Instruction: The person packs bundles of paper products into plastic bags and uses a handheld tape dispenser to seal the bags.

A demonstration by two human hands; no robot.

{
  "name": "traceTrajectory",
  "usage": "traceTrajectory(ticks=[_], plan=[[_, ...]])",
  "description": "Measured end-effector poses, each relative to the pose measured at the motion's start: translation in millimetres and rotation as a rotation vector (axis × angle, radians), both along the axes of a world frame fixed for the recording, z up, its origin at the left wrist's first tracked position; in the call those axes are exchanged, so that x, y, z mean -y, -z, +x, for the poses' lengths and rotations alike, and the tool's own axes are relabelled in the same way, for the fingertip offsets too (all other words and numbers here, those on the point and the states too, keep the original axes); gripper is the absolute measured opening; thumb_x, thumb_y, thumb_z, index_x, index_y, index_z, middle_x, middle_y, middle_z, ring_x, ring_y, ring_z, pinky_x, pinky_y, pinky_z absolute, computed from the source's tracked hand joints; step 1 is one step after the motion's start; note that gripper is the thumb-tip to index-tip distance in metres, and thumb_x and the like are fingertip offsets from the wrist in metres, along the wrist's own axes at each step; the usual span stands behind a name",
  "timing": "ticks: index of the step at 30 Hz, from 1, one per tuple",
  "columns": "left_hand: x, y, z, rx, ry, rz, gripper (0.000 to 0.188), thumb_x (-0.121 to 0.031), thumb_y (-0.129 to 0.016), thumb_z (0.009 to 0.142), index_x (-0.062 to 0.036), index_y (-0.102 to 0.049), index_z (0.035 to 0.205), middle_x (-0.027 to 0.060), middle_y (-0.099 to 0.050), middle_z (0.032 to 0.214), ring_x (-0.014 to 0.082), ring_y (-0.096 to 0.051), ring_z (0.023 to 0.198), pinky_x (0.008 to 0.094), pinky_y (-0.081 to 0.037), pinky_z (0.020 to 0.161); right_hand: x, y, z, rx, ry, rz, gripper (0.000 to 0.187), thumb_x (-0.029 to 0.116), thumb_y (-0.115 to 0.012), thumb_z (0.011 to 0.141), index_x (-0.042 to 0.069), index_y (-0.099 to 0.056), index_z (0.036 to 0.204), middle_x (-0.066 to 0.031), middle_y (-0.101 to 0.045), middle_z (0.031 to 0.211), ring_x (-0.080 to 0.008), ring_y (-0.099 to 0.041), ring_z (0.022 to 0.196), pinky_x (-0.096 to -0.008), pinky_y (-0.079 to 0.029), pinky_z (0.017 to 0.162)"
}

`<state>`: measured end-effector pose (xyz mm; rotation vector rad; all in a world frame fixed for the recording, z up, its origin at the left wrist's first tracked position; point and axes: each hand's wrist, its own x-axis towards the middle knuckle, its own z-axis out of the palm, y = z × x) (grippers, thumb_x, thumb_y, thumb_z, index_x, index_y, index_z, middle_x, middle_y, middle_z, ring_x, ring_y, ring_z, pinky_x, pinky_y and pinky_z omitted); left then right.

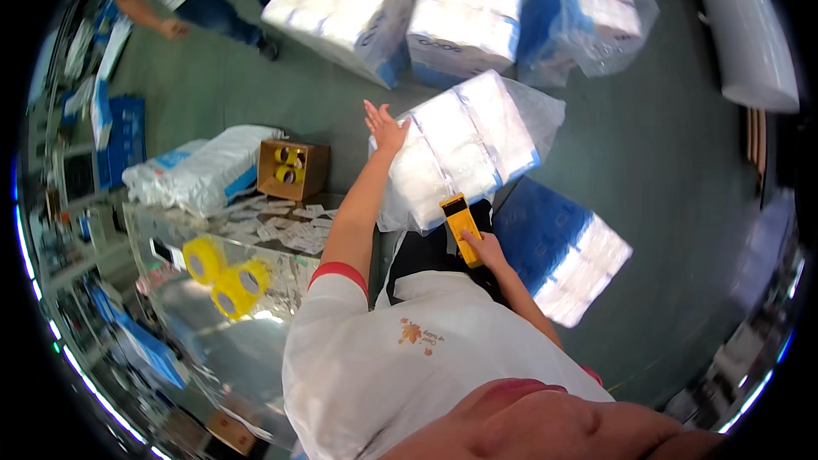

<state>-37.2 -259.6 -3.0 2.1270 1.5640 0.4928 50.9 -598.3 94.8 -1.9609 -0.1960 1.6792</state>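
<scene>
Head view | holding left hand [388, 130] wide by bagged white bundle [464, 126] | gripping yellow tool [461, 226] in right hand [486, 250]

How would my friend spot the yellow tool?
Find the bagged white pack nearest the picture's centre. At its near edge, the right hand holds the yellow tool. Unlike the round yellow tape rolls to the left, it is long, with a black end.

Five wrapped bundles [464, 132] show: three at upper centre, one mid-frame, one right of centre. Three yellow rolls [202, 260] lie lower left, plus one open carton [316, 172] and one yellow tool [461, 226].
</scene>
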Motion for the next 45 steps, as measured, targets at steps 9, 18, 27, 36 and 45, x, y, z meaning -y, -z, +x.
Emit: traceTrajectory(ticks=[9, 18, 27, 36, 45], plan=[[23.8, 6.9, 2.1, -0.263, 0.696, 0.191, 0.064, -0.034, -0.052, 0.082, -0.0031, -0.033, 0.134, 0.0178, -0.025, 0.142, 0.0339, -0.020, 0.132, 0.0505, -0.015, 0.104, -3.7, -21.0, 10.7, 0.254, -0.353, -0.012, 0.074, 0.069, -0.051, 0.070, -0.001, -0.067, 0.086, -0.0174, -0.064, 0.083, -0.0297, -0.062, 0.077, -0.0378, -0.046, 0.065], [100.8, -13.6, 6.2, -0.602, 0.822, 0.073, 0.070, -0.045, -0.033, 0.092, -0.0003, -0.008, 0.141, 0.0259, -0.012, 0.144, 0.0376, -0.012, 0.134, 0.0486, -0.012, 0.107, 12.3, -56.1, 6.1, 0.386, -0.162, 0.196, 0.067, 0.064, -0.060, 0.065, 0.001, -0.067, 0.087, -0.0157, -0.066, 0.088, -0.0285, -0.063, 0.081, -0.0385, -0.048, 0.069], [124.8, 12.1, 3.7, -0.567, 0.837, 0.259, 0.069, -0.046, -0.030, 0.092, 0.0005, -0.011, 0.140, 0.0305, -0.012, 0.142, 0.0440, -0.020, 0.130, 0.0515, -0.024, 0.103, 10.1, -41.7, -21.7, 0.447, -0.131, 0.189, 0.061, 0.053, -0.064, 0.068, 0.002, -0.065, 0.100, -0.0153, -0.064, 0.100, -0.0296, -0.060, 0.090, -0.0399, -0.046, 0.079], [127.0, 15.0, 0.6, -0.507, 0.924, 0.242, 0.069, -0.046, -0.034, 0.091, -0.0014, -0.015, 0.139, 0.0293, -0.012, 0.142, 0.0427, -0.020, 0.131, 0.0523, -0.024, 0.103, 20.5, -57.8, -29.0, 0.410, -0.014, 0.152, 0.059, 0.048, -0.067, 0.061, 0.002, -0.066, 0.098, -0.0138, -0.064, 0.100, -0.0266, -0.060, 0.091, -0.0368, -0.047, 0.078], [122.0, 16.4, -21.4, -0.502, 0.904, 0.215, 0.069, -0.047, -0.037, 0.090, -0.0032, -0.018, 0.139, 0.0282, -0.012, 0.143, 0.0414, -0.019, 0.131, 0.0531, -0.023, 0.103, 13.7, -61.2, -28.9, 0.429, 0.010, 0.113, 0.059, 0.049, -0.067, 0.061, 0.002, -0.067, 0.097, -0.0136, -0.064, 0.102, -0.0264, -0.060, 0.093, -0.0376, -0.047, 0.079]])
